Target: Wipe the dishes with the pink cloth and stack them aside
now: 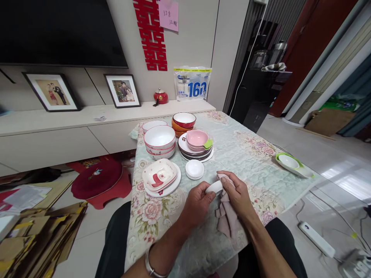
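Observation:
Over the near part of the table, my left hand [198,202] pinches the edge of a small white dish [215,187], which is tilted. My right hand [238,193] grips a pale pink cloth [227,220] and presses it against the dish's right side; the cloth's lower end hangs down. Just beyond stands a short stack of small white dishes [194,168]. To the left, a patterned squarish bowl [159,174] rests on a white plate [176,184]. Farther back are stacked red-rimmed white bowls [160,138] and a pink bowl [197,138] with a green handle on stacked plates [183,144].
Red and orange bowls [184,121] are stacked at the table's back. A green-edged dish [295,165] holding a small white dish lies near the right edge. The flowered tablecloth [152,210] covers the table. A red stool [100,179] and flattened cardboard [49,235] are on the left floor.

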`<action>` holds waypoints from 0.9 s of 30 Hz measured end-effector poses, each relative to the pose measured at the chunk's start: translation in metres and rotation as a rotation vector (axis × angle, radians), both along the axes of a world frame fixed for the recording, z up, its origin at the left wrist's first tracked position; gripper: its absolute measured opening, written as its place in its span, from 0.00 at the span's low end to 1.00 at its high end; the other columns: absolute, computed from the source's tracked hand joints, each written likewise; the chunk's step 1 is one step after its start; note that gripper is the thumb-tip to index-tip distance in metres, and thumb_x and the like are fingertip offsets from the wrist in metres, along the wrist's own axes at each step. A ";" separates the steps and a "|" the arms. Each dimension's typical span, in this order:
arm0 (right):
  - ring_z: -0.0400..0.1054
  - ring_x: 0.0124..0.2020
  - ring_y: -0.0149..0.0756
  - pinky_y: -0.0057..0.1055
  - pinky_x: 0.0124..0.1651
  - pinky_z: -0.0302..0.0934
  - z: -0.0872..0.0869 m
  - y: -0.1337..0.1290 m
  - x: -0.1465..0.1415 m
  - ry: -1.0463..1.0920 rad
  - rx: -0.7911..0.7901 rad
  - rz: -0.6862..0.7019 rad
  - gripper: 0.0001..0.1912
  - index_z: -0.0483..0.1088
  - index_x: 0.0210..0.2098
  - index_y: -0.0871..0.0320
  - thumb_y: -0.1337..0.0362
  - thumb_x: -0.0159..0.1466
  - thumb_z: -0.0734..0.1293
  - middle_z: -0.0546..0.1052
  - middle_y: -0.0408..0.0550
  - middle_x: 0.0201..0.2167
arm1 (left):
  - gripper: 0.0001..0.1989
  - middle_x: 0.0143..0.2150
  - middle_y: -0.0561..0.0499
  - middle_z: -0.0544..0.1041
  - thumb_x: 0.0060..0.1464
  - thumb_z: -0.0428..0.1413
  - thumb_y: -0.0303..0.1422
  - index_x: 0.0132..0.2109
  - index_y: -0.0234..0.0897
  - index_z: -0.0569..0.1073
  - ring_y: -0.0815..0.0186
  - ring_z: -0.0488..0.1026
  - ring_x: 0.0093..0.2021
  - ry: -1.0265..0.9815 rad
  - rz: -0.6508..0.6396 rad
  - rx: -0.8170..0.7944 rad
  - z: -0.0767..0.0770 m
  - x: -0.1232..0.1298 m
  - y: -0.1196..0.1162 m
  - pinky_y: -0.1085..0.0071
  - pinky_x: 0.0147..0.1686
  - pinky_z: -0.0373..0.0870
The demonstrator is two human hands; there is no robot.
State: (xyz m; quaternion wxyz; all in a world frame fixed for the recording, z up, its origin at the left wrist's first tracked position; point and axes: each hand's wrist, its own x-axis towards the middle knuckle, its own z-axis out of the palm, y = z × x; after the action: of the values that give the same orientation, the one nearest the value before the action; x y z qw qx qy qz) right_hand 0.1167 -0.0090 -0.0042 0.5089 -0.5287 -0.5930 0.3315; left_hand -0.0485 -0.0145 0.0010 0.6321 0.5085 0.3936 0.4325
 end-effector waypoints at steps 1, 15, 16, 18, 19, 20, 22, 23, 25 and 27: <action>0.72 0.36 0.39 0.34 0.40 0.67 0.000 -0.001 -0.001 -0.077 0.072 -0.030 0.16 0.75 0.47 0.57 0.55 0.68 0.63 0.79 0.48 0.36 | 0.11 0.21 0.57 0.66 0.50 0.60 0.39 0.30 0.35 0.72 0.70 0.59 0.23 0.013 0.017 0.013 -0.001 0.000 0.000 0.72 0.26 0.54; 0.70 0.54 0.44 0.45 0.56 0.66 -0.003 -0.002 -0.017 -0.359 0.421 -0.092 0.17 0.73 0.54 0.54 0.65 0.69 0.60 0.77 0.54 0.51 | 0.10 0.24 0.55 0.72 0.48 0.63 0.36 0.30 0.34 0.72 0.69 0.66 0.27 -0.139 0.127 -0.052 -0.010 0.004 0.000 0.73 0.30 0.62; 0.71 0.52 0.44 0.45 0.55 0.66 -0.004 0.000 -0.014 -0.331 0.386 -0.130 0.16 0.75 0.53 0.54 0.64 0.69 0.60 0.78 0.54 0.49 | 0.10 0.24 0.55 0.72 0.48 0.63 0.36 0.30 0.34 0.73 0.69 0.65 0.26 -0.135 0.136 -0.052 -0.010 0.004 0.000 0.73 0.29 0.61; 0.72 0.48 0.43 0.43 0.52 0.68 -0.008 0.004 -0.009 -0.266 0.302 -0.171 0.15 0.77 0.49 0.55 0.63 0.69 0.61 0.79 0.54 0.45 | 0.09 0.25 0.55 0.73 0.48 0.64 0.35 0.31 0.35 0.73 0.70 0.66 0.27 -0.182 0.153 -0.055 -0.010 0.005 0.001 0.73 0.30 0.61; 0.73 0.46 0.42 0.42 0.50 0.68 -0.011 0.005 -0.008 -0.232 0.262 -0.176 0.15 0.77 0.47 0.56 0.62 0.69 0.61 0.79 0.53 0.43 | 0.09 0.26 0.54 0.74 0.48 0.64 0.35 0.32 0.35 0.74 0.69 0.67 0.28 -0.224 0.162 -0.063 -0.010 0.005 0.001 0.73 0.31 0.62; 0.73 0.45 0.41 0.41 0.49 0.68 -0.013 0.005 -0.007 -0.199 0.231 -0.180 0.14 0.78 0.46 0.56 0.62 0.69 0.61 0.79 0.53 0.41 | 0.09 0.28 0.53 0.76 0.47 0.64 0.35 0.33 0.35 0.75 0.68 0.69 0.30 -0.273 0.172 -0.078 -0.010 0.006 0.001 0.72 0.34 0.64; 0.73 0.44 0.41 0.40 0.48 0.68 -0.016 0.005 -0.008 -0.152 0.212 -0.202 0.14 0.77 0.46 0.57 0.62 0.69 0.61 0.78 0.53 0.40 | 0.12 0.34 0.49 0.79 0.46 0.66 0.35 0.36 0.34 0.76 0.66 0.72 0.35 -0.366 0.182 -0.131 -0.007 0.008 0.001 0.69 0.39 0.68; 0.72 0.44 0.41 0.41 0.48 0.67 -0.016 0.004 -0.010 -0.145 0.224 -0.222 0.14 0.77 0.46 0.57 0.62 0.68 0.62 0.78 0.53 0.40 | 0.14 0.36 0.48 0.80 0.45 0.66 0.35 0.38 0.33 0.77 0.64 0.74 0.37 -0.407 0.182 -0.163 -0.004 0.008 0.001 0.67 0.42 0.69; 0.72 0.44 0.41 0.41 0.48 0.67 -0.016 0.003 -0.013 -0.173 0.273 -0.272 0.13 0.75 0.48 0.57 0.62 0.68 0.62 0.77 0.52 0.41 | 0.17 0.39 0.45 0.81 0.43 0.68 0.36 0.40 0.32 0.77 0.62 0.75 0.40 -0.473 0.169 -0.219 0.000 0.009 0.000 0.64 0.46 0.70; 0.71 0.45 0.41 0.42 0.48 0.66 -0.014 0.001 -0.015 -0.237 0.346 -0.312 0.13 0.73 0.50 0.56 0.63 0.68 0.63 0.76 0.52 0.42 | 0.18 0.38 0.45 0.81 0.41 0.69 0.36 0.40 0.32 0.77 0.60 0.76 0.41 -0.508 0.148 -0.251 0.003 0.010 -0.002 0.62 0.48 0.69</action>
State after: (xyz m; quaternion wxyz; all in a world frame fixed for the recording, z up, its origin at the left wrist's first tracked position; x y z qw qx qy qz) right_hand 0.1016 -0.0079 -0.0179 0.5637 -0.5541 -0.6075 0.0781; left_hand -0.0385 -0.0160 0.0044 0.7350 0.2719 0.3092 0.5387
